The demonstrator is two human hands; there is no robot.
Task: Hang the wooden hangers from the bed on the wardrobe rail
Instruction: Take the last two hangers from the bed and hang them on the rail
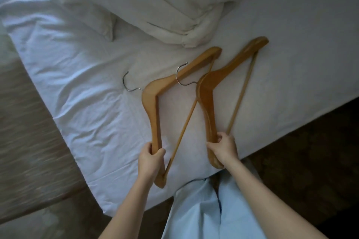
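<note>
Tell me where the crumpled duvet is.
Head view: the crumpled duvet lies bunched at the top centre of the bed, just beyond the two wooden hangers.

Bedroom, home or hotel cannot be told. Bed (81, 75) with rumpled white sheet fills most of the view; bunched white duvet (155, 2) near the top. Two wooden hangers (155, 106) lie on the sheet; patterned carpet (25, 137) beside the bed.

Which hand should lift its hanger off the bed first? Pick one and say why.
Left, probably. The right hanger's hook lies over the left hanger, while the left hand already grips its lower arm. The right hand would likely snag.
</note>
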